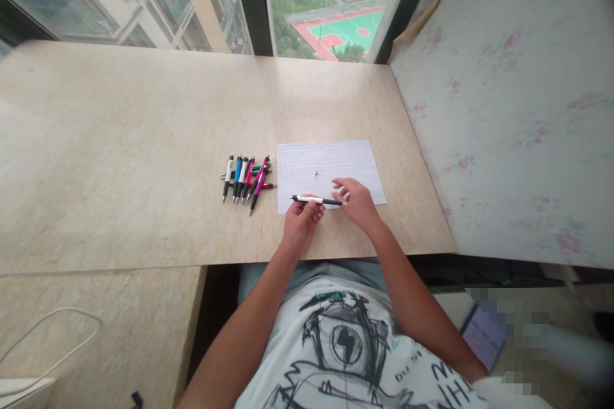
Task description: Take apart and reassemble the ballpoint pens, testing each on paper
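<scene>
My left hand (300, 222) pinches a white-and-black ballpoint pen (330, 202) near its middle, thumb on top. The pen lies almost level, its black grip and tip pointing right. At that tip end is my right hand (359, 204), its fingers loosely bent and apart; whether it touches the pen cannot be made out. Both hands are over the lower part of a sheet of paper (297, 166) covered in lines of writing. A tiny dark piece (316, 173) rests on the sheet. Left of the paper, several pens (244, 179) in white, blue, pink, purple and green lie crossed in a pile.
The pale stone-patterned counter (144, 140) runs up to a window (336, 6) at the back. A flower-patterned wall (508, 108) bounds it on the right. At lower left, a white cable (71, 310) curls on a lower surface (144, 307).
</scene>
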Demonstrator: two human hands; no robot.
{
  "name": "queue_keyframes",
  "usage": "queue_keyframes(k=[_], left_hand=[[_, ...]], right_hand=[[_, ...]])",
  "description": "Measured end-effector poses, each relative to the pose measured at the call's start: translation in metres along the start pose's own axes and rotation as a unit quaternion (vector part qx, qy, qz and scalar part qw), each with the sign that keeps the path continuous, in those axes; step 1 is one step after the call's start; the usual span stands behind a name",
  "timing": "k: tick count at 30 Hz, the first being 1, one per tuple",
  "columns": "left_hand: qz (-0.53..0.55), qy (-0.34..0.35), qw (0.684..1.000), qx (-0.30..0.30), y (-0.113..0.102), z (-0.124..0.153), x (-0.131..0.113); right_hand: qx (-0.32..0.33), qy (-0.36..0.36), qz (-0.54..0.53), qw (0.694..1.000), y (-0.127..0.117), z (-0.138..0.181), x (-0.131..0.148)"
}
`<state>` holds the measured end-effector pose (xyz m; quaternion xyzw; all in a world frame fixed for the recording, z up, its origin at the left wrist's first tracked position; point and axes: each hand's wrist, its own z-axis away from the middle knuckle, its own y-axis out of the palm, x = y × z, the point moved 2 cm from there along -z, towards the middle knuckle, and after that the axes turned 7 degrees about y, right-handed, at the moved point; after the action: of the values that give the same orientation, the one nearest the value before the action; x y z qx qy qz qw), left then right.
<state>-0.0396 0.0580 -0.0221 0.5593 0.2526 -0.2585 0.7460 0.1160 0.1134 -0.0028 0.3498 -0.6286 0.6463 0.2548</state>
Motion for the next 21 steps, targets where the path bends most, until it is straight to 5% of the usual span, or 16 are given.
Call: queue_keyframes(k=[10, 16, 21], left_hand=[[0.002, 0.007, 1.0, -0.002, 0.001, 0.001, -0.001], [0.0, 0.01, 1.0, -0.002, 0.002, 0.001, -0.002], [-0.008, 0.008, 1.0, -0.006, 0.001, 0.0, -0.002]], right_hand=[[0.042, -0.021, 0.198, 0.979, 0.034, -0.06, 0.023], [0.007, 0.02, -0.01, 1.0, 0.012, -0.022, 0.004], [0.0, 0.134, -0.224, 0.965, -0.014, 0.029, -0.009]])
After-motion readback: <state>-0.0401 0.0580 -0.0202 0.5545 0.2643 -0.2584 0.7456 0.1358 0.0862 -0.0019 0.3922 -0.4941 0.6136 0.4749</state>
